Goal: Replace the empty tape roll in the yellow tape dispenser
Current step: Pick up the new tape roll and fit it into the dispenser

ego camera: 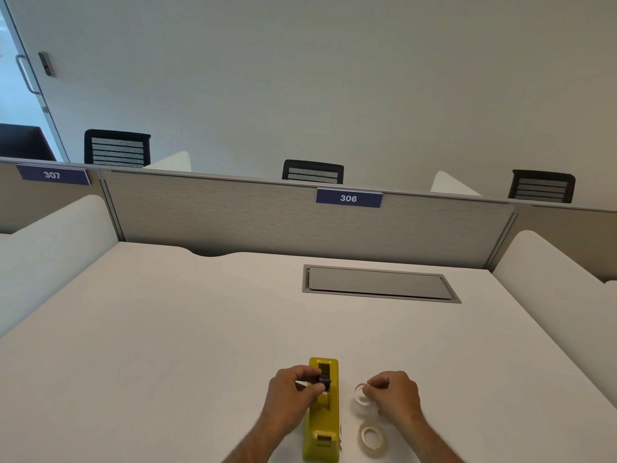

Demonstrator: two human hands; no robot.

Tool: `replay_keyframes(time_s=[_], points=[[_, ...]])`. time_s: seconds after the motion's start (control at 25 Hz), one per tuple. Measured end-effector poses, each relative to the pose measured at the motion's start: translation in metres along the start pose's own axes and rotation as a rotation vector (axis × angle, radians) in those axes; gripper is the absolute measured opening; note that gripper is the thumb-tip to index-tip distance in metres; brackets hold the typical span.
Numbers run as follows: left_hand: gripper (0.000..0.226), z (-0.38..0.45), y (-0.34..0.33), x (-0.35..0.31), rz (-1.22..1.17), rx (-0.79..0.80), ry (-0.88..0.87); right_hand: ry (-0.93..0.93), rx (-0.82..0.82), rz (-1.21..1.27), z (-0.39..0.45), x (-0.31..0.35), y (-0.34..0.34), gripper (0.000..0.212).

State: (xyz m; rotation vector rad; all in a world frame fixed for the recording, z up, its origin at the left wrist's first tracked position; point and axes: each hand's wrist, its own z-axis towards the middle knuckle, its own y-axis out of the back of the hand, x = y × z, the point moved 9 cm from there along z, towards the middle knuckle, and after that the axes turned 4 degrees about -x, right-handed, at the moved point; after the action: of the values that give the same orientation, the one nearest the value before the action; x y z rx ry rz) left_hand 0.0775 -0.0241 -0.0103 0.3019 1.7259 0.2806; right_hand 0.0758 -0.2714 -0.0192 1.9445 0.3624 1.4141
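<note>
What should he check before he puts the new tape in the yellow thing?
1. Black spindle out of the yellow dispenser: ok, the left hand is holding it.
2. Old ring off the spindle: ok, the right hand holds a small ring.
3. Right hand free: not ok.
4. New tape roll within reach: ok, on the desk beside the dispenser.
5. Tape's winding direction: cannot tell.

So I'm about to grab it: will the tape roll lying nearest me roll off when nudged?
Probably not: the tape roll lies flat on the desk, so it should slide. It looks thin and light, likely stiff enough to pinch.
</note>
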Motion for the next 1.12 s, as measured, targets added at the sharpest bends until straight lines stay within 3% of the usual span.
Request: replay_keyframes(time_s=[0.4,0.6,0.76,0.88,1.04,1.12], points=[[0.029,0.002,-0.001,0.001,0.031,0.004,-0.010,0.008,-0.002,-0.166,-0.005,-0.008,-0.002,0.011],[0.029,0.002,-0.001,0.003,0.024,-0.003,0.004,0.142,-0.007,-0.130,-0.016,0.011,0.009,0.014],[0.029,0.001,0.000,0.004,0.011,-0.009,0.016,0.271,0.271,-0.341,-0.042,0.018,-0.005,0.050],[0.030,0.000,0.000,0.003,0.007,-0.010,0.016,0.333,0.336,-0.520,-0.056,0.010,-0.015,0.067],[0.030,-0.003,0.001,0.001,0.007,-0.021,0.024,0.346,0.350,-0.426,-0.058,0.012,-0.020,0.065],[0.031,-0.003,0.003,0.000,-0.004,-0.033,0.020,0.281,0.359,-0.226,-0.054,0.013,-0.020,0.058]])
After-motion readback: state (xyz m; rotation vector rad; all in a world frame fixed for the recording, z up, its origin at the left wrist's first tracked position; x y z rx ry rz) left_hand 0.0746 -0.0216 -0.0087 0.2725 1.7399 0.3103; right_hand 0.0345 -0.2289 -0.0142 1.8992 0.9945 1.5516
